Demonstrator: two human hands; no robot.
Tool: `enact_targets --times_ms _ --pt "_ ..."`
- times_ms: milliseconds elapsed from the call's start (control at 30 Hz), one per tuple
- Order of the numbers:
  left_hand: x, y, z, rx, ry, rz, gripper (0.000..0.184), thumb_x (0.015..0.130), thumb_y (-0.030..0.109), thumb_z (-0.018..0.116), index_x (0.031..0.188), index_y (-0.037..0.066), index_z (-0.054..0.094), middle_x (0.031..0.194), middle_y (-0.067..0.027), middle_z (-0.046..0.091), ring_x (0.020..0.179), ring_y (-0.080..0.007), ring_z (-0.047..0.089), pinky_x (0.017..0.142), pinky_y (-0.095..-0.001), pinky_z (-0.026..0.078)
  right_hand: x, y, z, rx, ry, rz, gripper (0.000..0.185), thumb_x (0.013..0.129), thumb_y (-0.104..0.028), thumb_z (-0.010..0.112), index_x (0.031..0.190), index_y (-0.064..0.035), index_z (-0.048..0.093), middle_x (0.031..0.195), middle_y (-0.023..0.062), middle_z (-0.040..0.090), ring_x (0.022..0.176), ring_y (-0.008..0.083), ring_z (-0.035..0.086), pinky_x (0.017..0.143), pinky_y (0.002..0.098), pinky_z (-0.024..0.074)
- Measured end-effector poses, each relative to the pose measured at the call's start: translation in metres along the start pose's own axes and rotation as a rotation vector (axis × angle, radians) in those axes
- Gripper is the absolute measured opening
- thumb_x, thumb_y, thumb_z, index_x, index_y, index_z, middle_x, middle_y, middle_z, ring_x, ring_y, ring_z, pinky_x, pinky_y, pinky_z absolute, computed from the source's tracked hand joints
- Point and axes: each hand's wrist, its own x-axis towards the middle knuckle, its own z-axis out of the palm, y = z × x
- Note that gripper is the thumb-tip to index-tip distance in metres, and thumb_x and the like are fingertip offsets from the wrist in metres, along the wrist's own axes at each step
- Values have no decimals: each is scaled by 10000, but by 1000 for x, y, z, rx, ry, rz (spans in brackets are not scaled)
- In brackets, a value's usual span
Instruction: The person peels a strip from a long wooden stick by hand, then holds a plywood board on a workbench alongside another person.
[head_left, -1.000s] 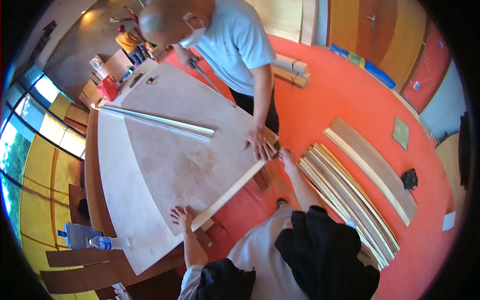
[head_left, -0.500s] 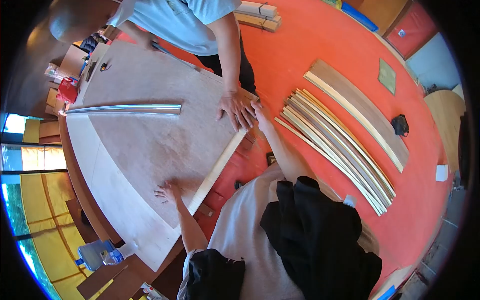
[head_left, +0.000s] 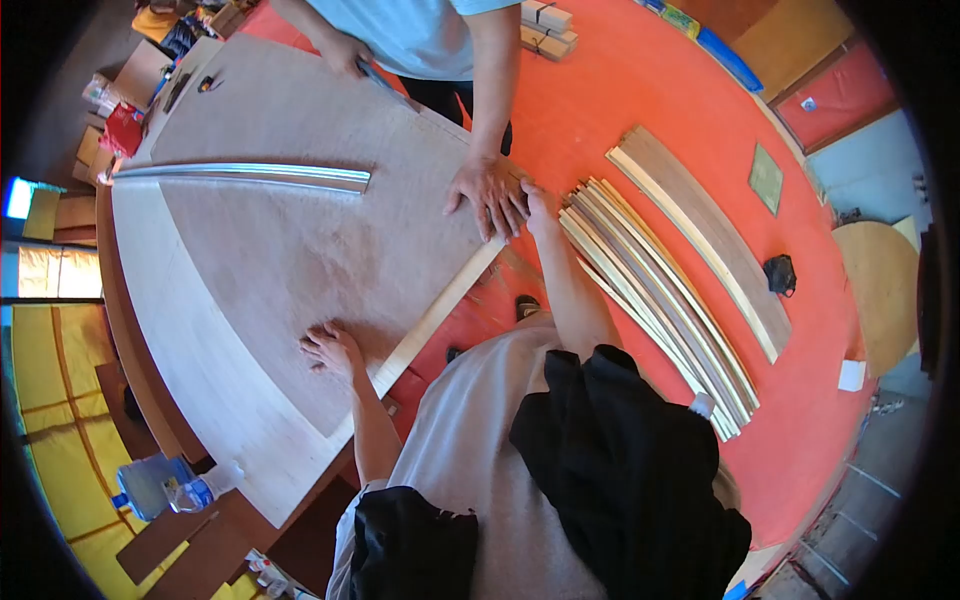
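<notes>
My left hand (head_left: 330,350) rests on a large brown wooden board (head_left: 270,250), its fingers apart and slightly bent. At the board's near right corner, my right hand (head_left: 540,207) grips the edge; the fingers underneath are hidden. Just beside it, a co-worker's hand (head_left: 488,197) presses flat on the same corner. The co-worker's other hand (head_left: 343,52) holds a long thin tool resembling a handsaw (head_left: 388,84) at the board's far edge. A pale wood strip (head_left: 440,310) runs along the edge nearest me.
Shiny metal strips (head_left: 270,176) lie across the board. Bundled thin wood strips (head_left: 660,300) and wider planks (head_left: 710,240) cover part of the red floor (head_left: 620,90). A black bag-like object (head_left: 780,275) sits by the planks. Plastic containers (head_left: 175,487) stand at lower left.
The co-worker's tool hand has moved along the board's far edge toward the corner, and their head has left the view. My view has shifted slightly; both my hands keep their places on the board.
</notes>
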Motion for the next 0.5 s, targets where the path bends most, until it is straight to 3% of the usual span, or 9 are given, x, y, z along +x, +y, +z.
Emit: enact_targets --times_ms 200,367,500 --pt "0 0 -1 19 -12 8 590 961 477 415 1409 95 396 1516 -203 276 1421 -338 232 1066 -670 182 -19 -26 24 3 115 146 182 868 -190 667 971 -40 667 954 92 662 859 198 610 744 332 498" --pt "-1 3 -6 8 -9 -3 575 959 458 428 1404 96 411 1520 -190 274 1421 -335 231 1086 -655 162 76 27 -44 -180 127 91 232 841 -200 691 987 -21 662 945 99 654 864 204 607 749 340 498" --pt "1 3 -8 -6 -17 -14 568 958 451 431 1401 95 418 1523 -180 273 1422 -336 226 1089 -655 152 31 5 -13 -191 128 24 241 835 -194 697 986 -10 665 939 85 654 865 197 604 754 334 495"
